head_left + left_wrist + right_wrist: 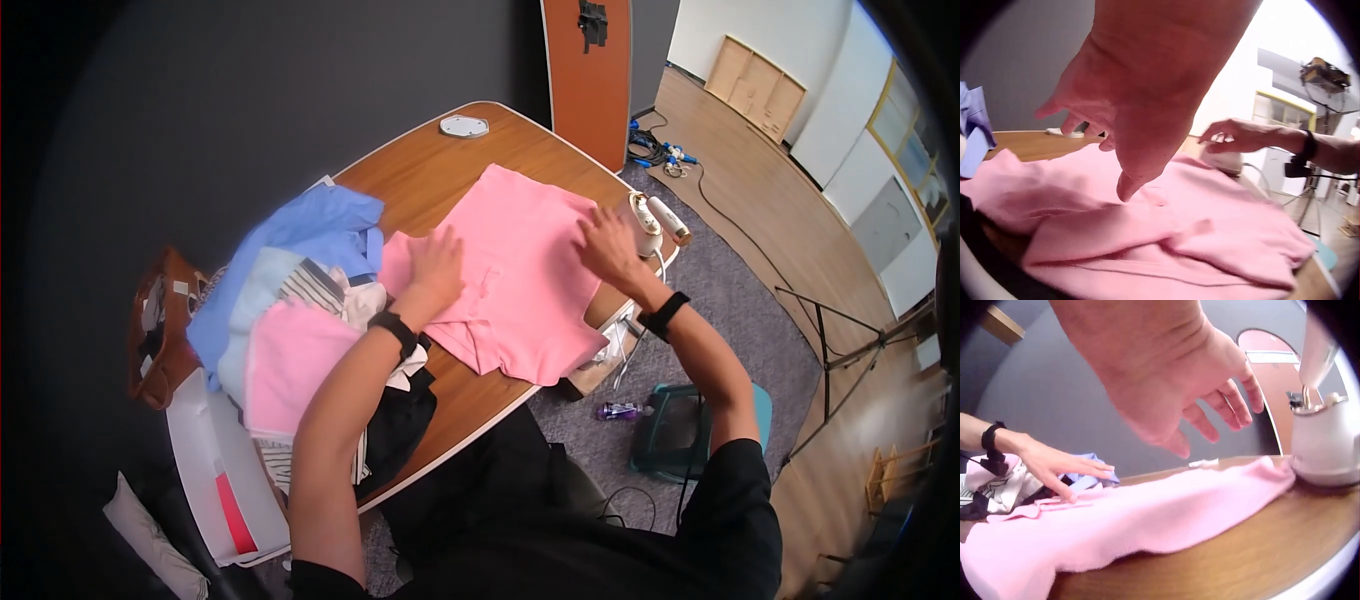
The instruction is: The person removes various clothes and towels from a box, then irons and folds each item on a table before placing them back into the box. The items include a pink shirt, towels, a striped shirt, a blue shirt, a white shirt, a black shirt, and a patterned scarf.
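Note:
A pink knit garment (520,265) lies spread on the wooden table, with wrinkles and folded-over fabric along its near left part. My left hand (437,272) is over its left side, fingers loosely extended. In the left wrist view that hand's thumb (1127,186) points down close over the fabric. Across from it, my right hand (610,248) is at the garment's right edge with relaxed, spread fingers. The right wrist view has those fingers (1219,409) above the cloth, gripping nothing. Each wrist wears a black band.
Left of the pink garment is a heap of clothes with a blue shirt (290,235) and a pink piece (300,360). A white bin (215,470) and brown bag (160,330) stand beside the table. A white handheld appliance on its base (645,222) sits at the right edge.

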{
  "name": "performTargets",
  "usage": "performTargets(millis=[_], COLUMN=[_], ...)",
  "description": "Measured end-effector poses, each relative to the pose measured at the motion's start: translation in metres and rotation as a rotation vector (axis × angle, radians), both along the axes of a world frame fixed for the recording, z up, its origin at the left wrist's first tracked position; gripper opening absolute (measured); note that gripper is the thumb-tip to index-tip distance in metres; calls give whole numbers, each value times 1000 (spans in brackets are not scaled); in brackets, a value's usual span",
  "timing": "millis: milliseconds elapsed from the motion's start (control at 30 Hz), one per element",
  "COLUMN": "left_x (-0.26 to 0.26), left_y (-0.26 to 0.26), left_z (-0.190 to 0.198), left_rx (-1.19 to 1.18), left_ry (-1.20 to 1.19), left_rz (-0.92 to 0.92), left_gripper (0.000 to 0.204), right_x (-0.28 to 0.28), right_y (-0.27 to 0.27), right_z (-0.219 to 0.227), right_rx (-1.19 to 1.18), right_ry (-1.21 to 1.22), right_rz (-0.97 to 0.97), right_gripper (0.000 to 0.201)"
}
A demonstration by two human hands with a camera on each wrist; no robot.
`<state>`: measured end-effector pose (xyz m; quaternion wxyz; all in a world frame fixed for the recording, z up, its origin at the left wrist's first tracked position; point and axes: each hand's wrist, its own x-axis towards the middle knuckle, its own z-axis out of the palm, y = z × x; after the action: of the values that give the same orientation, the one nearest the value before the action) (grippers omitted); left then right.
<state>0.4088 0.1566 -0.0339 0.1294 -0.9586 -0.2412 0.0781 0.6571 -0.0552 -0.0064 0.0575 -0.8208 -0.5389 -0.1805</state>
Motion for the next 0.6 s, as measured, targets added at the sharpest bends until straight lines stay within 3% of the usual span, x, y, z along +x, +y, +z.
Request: performTargets(millis=[67,133,200,267,300,433,600], left_x=[-3,-18,-35,-47,-53,-54,-36], left_y=[-47,-100,-144,-177,-187,-189,-192], left_z=[16,21,-2,11,17,-18,-32], left_rx=[-31,-245,-356,-349,-343,-283,-289], left_ry=[-141,-268,-281,-84,15,-39,-167], left_rz=[-141,-288,-435,-403,-386,-336,-320], left_gripper=[81,75,80,87,91,103,103], right_x=[27,36,57,80,90,124,100], right_y=[-6,-25,-37,-47,-51,-61,-65], right_z=[7,39,45,45,42,44,60], right_rx=[188,210,153,-37,-131,-135,31], right_ry=[-106,-171,-138,84,197,133,44], right_rz=[-16,-172,-319,-324,-325,-408,-356], right_gripper=[29,30,32,33,34,34,29])
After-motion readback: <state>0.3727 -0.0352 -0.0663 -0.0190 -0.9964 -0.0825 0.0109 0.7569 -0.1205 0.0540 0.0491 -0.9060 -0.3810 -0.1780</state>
